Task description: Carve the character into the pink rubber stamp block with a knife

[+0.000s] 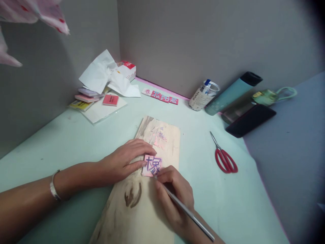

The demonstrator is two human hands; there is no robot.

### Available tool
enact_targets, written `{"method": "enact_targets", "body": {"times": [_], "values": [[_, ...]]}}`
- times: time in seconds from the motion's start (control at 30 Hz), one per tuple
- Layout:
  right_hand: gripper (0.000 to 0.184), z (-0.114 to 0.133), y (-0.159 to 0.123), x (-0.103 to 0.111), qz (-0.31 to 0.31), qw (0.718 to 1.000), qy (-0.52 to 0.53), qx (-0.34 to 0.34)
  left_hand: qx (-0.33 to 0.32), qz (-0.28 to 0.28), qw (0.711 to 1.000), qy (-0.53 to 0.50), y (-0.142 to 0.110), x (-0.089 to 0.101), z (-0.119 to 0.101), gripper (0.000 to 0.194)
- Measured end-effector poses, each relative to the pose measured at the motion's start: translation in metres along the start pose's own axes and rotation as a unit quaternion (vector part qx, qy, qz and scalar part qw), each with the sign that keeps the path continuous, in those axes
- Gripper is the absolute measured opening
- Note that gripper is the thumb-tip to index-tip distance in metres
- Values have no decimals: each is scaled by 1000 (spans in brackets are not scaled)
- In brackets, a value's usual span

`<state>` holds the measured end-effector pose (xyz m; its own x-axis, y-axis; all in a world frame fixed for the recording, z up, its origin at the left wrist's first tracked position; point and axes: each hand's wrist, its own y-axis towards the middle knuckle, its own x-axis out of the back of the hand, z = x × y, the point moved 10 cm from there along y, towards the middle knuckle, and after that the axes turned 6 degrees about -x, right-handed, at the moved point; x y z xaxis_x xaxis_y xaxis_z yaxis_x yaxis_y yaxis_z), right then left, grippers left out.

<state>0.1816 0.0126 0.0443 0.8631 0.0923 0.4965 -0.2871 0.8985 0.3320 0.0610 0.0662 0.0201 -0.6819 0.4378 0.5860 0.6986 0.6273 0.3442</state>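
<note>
A small pink square with a large purple character on it lies on a wooden board. My left hand rests over the board's left edge. Its thumb and index fingertips press on the square's left and top parts, holding it still. In my right hand is a slim silver-handled craft knife, gripped like a pen. Its tip meets the square's lower edge; the blade is too small to make out clearly. Pink and purple scraps lie on the board above the square.
Red-handled scissors lie to the right. Behind stand a can, a blue-green bottle and a dark case. Several character squares form a row at the back. Papers and small pads are piled back left.
</note>
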Motion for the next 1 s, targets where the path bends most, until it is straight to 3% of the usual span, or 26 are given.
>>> {"method": "enact_targets", "body": {"times": [0.6, 0.8, 1.0], "values": [[16, 2, 2, 0, -5, 999, -38, -6, 15, 12, 1000, -6, 0, 3, -2, 27], [15, 4, 1, -1, 3, 999, -40, -20, 14, 46, 999, -4, -6, 0, 1, 45], [15, 0, -2, -1, 2, 997, -34, -66, -12, 8, 1000, 17, -8, -2, -1, 52]]}}
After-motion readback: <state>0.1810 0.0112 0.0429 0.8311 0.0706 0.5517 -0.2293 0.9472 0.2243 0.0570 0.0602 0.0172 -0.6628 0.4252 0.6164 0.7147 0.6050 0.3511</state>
